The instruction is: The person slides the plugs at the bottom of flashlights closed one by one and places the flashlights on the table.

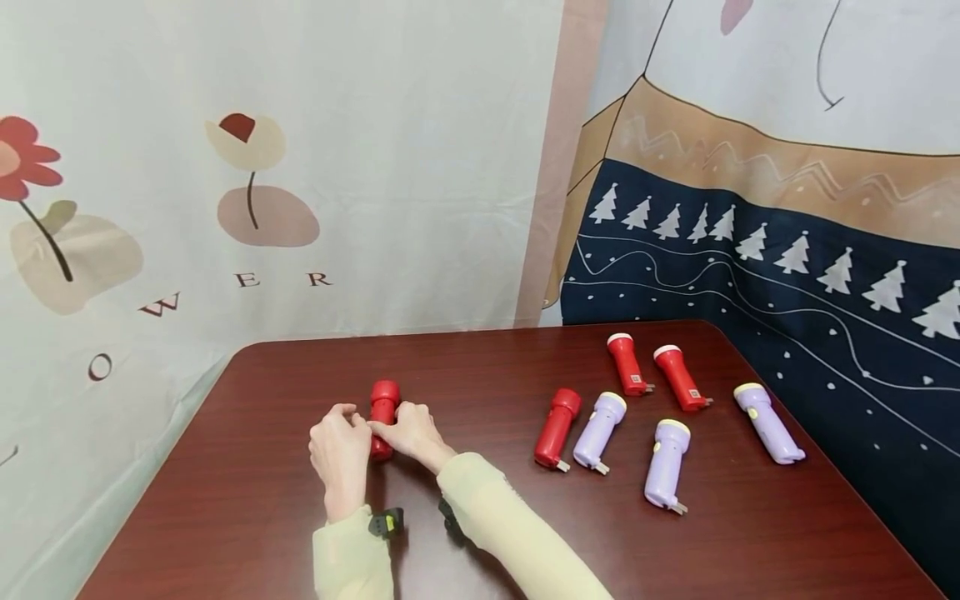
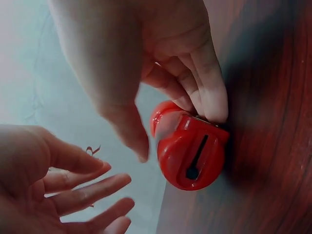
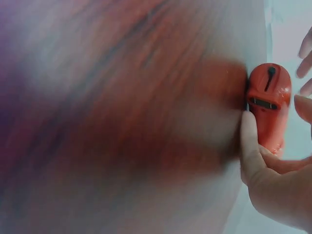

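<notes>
A red flashlight [image 1: 385, 402] lies on the table with its head pointing away. In the left wrist view its rounded tail end [image 2: 171, 165] shows a black slot. My right hand [image 1: 412, 432] is on its right side, fingers touching the body; both wrist views show a gap between the thumb [image 3: 303, 108] and the flashlight. To the left is my left hand [image 1: 339, 450], its fingers [image 2: 92, 195] loosely extended and apart from the flashlight in the left wrist view. Only the left fingertips [image 3: 305, 63] appear in the right wrist view.
On the right stand apart several flashlights lying down: a red one [image 1: 557, 429] beside a lilac one [image 1: 597, 432], two more red ones behind, and lilac ones [image 1: 666, 468] farther right. Most show plug prongs. A printed curtain [image 1: 420, 208] hangs behind the brown table [image 1: 480, 358].
</notes>
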`<state>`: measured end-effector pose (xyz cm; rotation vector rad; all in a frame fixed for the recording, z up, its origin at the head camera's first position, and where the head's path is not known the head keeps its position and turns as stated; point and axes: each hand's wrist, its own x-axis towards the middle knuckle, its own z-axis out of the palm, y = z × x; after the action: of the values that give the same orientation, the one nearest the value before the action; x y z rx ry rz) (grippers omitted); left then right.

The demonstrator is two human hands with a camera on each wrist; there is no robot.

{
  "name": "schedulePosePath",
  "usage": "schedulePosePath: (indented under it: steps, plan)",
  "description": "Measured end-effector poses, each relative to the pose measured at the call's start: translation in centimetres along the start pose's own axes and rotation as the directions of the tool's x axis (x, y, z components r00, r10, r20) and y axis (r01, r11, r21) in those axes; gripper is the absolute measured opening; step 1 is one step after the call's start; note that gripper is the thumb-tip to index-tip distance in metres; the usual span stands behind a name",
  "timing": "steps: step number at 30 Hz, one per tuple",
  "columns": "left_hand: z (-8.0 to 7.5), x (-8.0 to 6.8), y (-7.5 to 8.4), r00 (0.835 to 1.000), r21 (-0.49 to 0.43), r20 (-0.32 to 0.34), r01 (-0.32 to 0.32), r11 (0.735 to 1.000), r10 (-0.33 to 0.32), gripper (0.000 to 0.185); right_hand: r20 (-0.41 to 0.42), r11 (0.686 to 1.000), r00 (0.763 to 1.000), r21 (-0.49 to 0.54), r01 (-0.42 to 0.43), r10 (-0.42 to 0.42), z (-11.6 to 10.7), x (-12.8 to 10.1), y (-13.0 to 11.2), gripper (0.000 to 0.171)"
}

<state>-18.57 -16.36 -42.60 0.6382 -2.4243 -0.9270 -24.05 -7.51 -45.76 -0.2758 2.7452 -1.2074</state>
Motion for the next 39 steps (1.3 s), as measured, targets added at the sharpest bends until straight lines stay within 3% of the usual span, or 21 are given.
schedulePosePath:
  steps: [8, 13, 17, 23, 26, 32, 39]
  plan:
    - [1.0, 0.5, -0.7, 0.998, -0.003, 0.059, -0.036, 0.999, 0.036, 0.027, 0.024, 0.999, 1.000, -0.043, 0.015, -0.014, -4.0, -0.3, 1.0, 0.049]
    - [1.7, 0.8, -0.8, 0.991, 0.008, 0.128, -0.028, 1.000, 0.027, 0.035, -0.061, 0.998, 0.998, -0.052, 0.027, -0.030, -8.4, -0.9, 2.7, 0.048]
    - [2.0, 1.0, -0.8, 0.978, 0.043, 0.208, -0.027, 0.999, 0.018, 0.043, -0.179, 0.989, 0.983, -0.145, 0.018, -0.044, -12.4, -1.8, 4.9, 0.039]
    - [2.3, 1.3, -0.8, 0.960, 0.073, 0.280, -0.050, 0.996, 0.027, 0.053, -0.273, 0.924, 0.956, -0.329, -0.197, 0.107, -17.0, -3.3, 7.9, 0.038]
    - [2.5, 1.3, -0.9, 0.956, 0.073, 0.290, -0.065, 0.995, 0.041, 0.055, -0.274, 0.883, 0.945, -0.379, -0.276, 0.178, -18.0, -3.8, 9.0, 0.042]
    - [2.8, 1.3, -1.0, 0.953, 0.067, 0.299, -0.071, 0.995, 0.048, 0.053, -0.266, 0.839, 0.932, -0.424, -0.342, 0.245, -18.1, -4.4, 10.3, 0.037]
    - [3.0, 1.3, -0.9, 0.953, 0.056, 0.300, -0.070, 0.996, 0.050, 0.050, -0.272, 0.828, 0.931, -0.441, -0.347, 0.245, -17.6, -4.9, 10.8, 0.035]
